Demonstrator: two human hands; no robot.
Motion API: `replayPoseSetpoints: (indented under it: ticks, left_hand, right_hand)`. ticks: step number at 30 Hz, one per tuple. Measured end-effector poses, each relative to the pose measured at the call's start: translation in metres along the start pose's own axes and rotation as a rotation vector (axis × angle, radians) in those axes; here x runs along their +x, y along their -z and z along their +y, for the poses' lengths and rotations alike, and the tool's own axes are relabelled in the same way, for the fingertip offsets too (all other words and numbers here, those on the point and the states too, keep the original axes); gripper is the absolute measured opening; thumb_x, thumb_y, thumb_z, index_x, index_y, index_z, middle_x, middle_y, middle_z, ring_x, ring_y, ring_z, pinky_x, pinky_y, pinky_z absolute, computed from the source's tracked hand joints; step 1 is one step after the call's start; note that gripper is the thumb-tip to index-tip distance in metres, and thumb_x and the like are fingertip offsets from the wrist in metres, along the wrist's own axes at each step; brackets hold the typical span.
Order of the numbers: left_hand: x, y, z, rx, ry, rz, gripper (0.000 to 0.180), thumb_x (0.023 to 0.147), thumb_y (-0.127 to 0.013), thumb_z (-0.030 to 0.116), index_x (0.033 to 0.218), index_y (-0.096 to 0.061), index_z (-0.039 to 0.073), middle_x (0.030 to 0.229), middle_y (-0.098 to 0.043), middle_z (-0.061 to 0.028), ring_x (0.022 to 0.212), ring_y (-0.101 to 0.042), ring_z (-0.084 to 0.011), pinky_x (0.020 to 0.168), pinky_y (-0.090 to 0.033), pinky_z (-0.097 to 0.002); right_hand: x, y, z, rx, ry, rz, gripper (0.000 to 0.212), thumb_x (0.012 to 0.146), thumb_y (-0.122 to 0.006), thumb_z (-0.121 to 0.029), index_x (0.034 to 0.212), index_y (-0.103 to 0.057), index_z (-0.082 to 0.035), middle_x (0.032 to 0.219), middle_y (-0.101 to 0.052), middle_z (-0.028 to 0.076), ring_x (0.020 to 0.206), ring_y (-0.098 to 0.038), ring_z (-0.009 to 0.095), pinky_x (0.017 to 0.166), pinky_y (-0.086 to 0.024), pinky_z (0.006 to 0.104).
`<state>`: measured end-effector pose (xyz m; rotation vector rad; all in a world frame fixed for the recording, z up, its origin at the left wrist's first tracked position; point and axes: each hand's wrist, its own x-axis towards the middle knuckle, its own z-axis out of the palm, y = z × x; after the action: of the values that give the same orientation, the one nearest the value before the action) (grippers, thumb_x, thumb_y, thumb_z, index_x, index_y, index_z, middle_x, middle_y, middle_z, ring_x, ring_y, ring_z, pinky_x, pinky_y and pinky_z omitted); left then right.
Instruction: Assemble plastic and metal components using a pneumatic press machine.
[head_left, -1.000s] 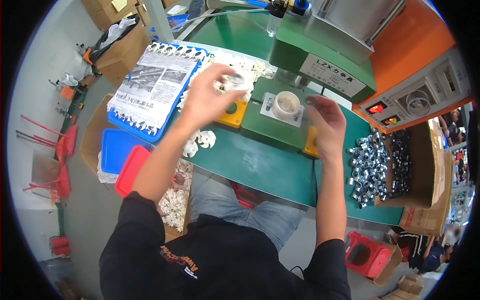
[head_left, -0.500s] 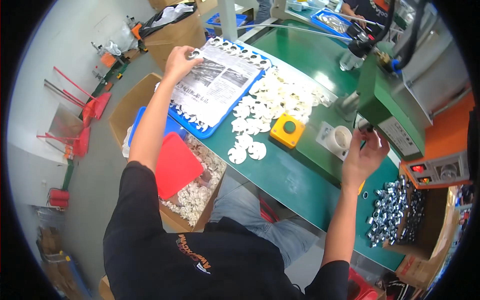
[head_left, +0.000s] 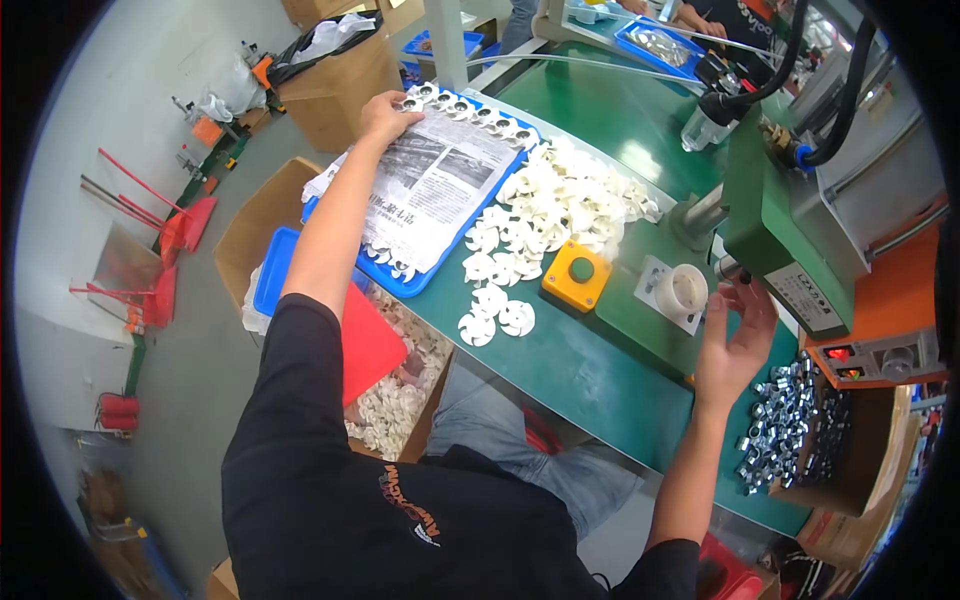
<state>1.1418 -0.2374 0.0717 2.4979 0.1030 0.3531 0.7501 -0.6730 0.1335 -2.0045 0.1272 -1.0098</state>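
Note:
At the far left end of a blue tray, my left hand has its fingertips closed on a white bladed plastic part. That part lines up with a row of similar white parts with dark round centres, laid on a newspaper sheet. My right hand is raised under the head of a green press, fingers bent up at its ram. Whatever those fingertips hold, if anything, is hidden. Beside this hand stands a white round holder on the press base.
Loose white bladed parts are heaped between the tray and a yellow box with a green button. Metal bushings lie at right near an open carton. A red sheet covers part of a box of white pieces.
My left hand has moved slightly right, bringing its white part down at the end of the row. My right hand stays by the press ram, a little lower and turned.

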Motion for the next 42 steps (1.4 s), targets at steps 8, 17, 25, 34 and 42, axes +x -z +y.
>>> replayPoseSetpoints:
  ticks: [8, 17, 25, 34, 42]
  left_hand:
    - [-0.089, 0.034, 0.061, 0.102, -0.544, 0.156, 0.036, 0.084, -0.083, 0.027, 0.114, -0.074, 0.008, 0.124, -0.065, -0.0136, 0.121, -0.060, -0.0334, 0.100, -0.050, -0.0447]
    - [-0.254, 0.056, 0.103, 0.034, -0.912, -0.525, 0.028, 0.083, -0.081, 0.015, 0.108, -0.072, 0.004, 0.111, -0.065, -0.0117, 0.105, -0.063, -0.0330, 0.092, -0.052, -0.0406]
    - [-0.244, 0.059, 0.108, -0.058, -0.676, -0.623, 0.028, 0.079, -0.084, 0.008, 0.101, -0.069, -0.002, 0.088, -0.064, -0.0135, 0.081, -0.066, -0.0310, 0.074, -0.053, -0.0392]
    - [-0.278, 0.069, 0.177, -0.074, -1.019, -0.217, 0.026, 0.080, -0.083, 0.003, 0.101, -0.068, 0.001, 0.106, -0.069, -0.0137, 0.096, -0.068, -0.0340, 0.084, -0.055, -0.0402]
    - [-0.304, -0.042, 0.283, -0.566, -1.297, -0.183, 0.024, 0.077, -0.085, 0.008, 0.095, -0.070, 0.004, 0.102, -0.070, -0.0089, 0.093, -0.064, -0.0302, 0.083, -0.055, -0.0412]
  right_hand:
    - [-0.020, 0.034, -0.002, -0.198, 0.026, -0.040, 0.038, 0.089, -0.075, -0.004, 0.125, -0.065, 0.002, 0.122, -0.070, 0.017, 0.109, -0.065, 0.027, 0.096, -0.051, 0.0384]
    - [-0.051, 0.076, 0.018, -0.651, 0.214, -0.285, 0.035, 0.083, -0.076, -0.006, 0.117, -0.066, 0.000, 0.127, -0.066, 0.016, 0.118, -0.060, 0.036, 0.101, -0.048, 0.0456]
    - [-0.066, 0.092, 0.020, -0.643, 0.128, -0.285, 0.047, 0.082, -0.080, -0.010, 0.125, -0.064, 0.000, 0.134, -0.064, 0.017, 0.124, -0.059, 0.037, 0.106, -0.046, 0.0465]
    - [-0.079, 0.108, 0.029, -0.649, 0.064, -0.248, 0.046, 0.083, -0.080, -0.011, 0.125, -0.065, 0.000, 0.134, -0.063, 0.018, 0.124, -0.059, 0.038, 0.105, -0.047, 0.0472]
    - [-0.085, 0.107, 0.016, -0.591, -0.010, -0.189, 0.042, 0.086, -0.078, -0.011, 0.125, -0.066, 0.000, 0.135, -0.061, 0.019, 0.124, -0.058, 0.038, 0.103, -0.049, 0.0461]
